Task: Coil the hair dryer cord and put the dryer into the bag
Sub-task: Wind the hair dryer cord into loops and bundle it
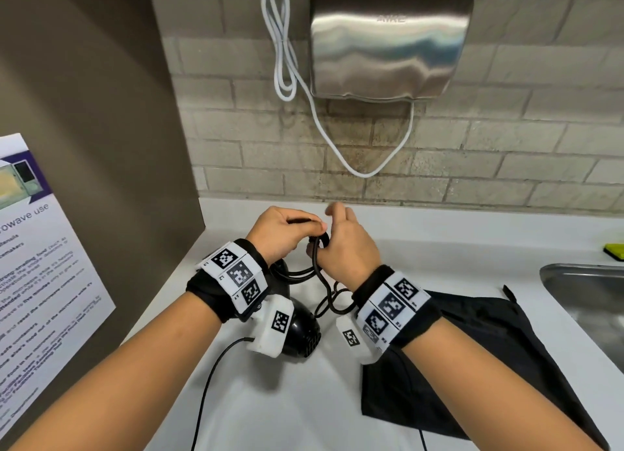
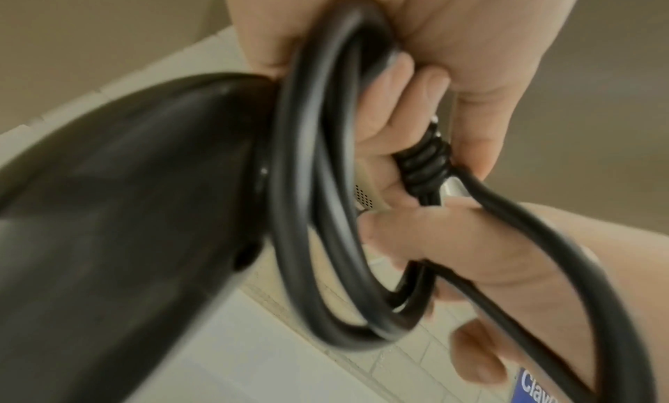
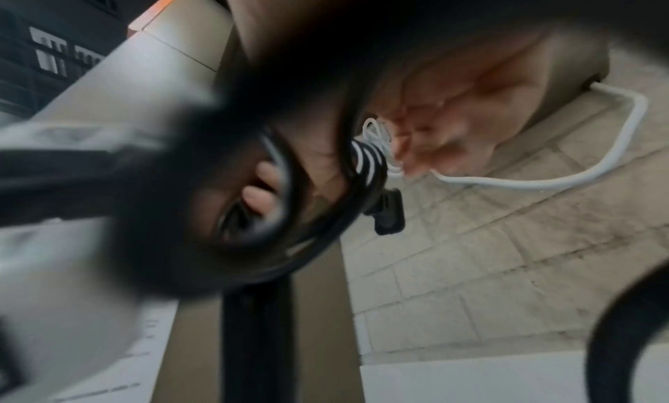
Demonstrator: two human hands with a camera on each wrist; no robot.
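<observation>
White countertop (image 1: 439, 248) beneath a tiled wall forms the setting. Loops of the black cord (image 2: 318, 209) are gripped in the curled fingers of the left hand (image 1: 280, 234), while the right hand (image 1: 347, 244), blurred and with fingers partly spread, is seen wrapping a strand around the bundle; whether it pinches cannot be told. Below the left wrist the hair dryer (image 1: 300, 332) is partly hidden. Just to its right, under the right forearm, the black bag (image 1: 489, 349) lies flat, nearer the right hand.
</observation>
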